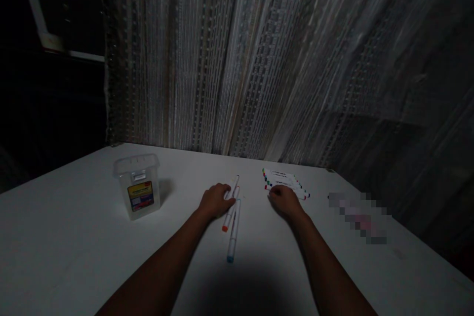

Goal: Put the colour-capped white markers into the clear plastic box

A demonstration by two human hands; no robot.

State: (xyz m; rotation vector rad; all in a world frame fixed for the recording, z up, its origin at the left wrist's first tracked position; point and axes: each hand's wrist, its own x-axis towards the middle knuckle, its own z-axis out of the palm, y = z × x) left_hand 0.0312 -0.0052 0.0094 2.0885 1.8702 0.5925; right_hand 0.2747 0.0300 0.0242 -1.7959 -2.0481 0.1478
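Note:
My left hand rests on the white table, its thumb and index finger around the upper part of a white marker that lies slantwise. An orange-ended marker runs alongside the fingers. Closer to me lies a blue-ended marker, its far end near my thumb. My right hand is closed, with its fingertips down on a white marker with red ends, partly hidden by the hand. Just beyond, several white markers with coloured ends lie side by side in a row.
A clear plastic container with a yellow and dark label stands upright at the left. A blurred-out pinkish item lies toward the right edge of the table. A striped curtain hangs behind the table.

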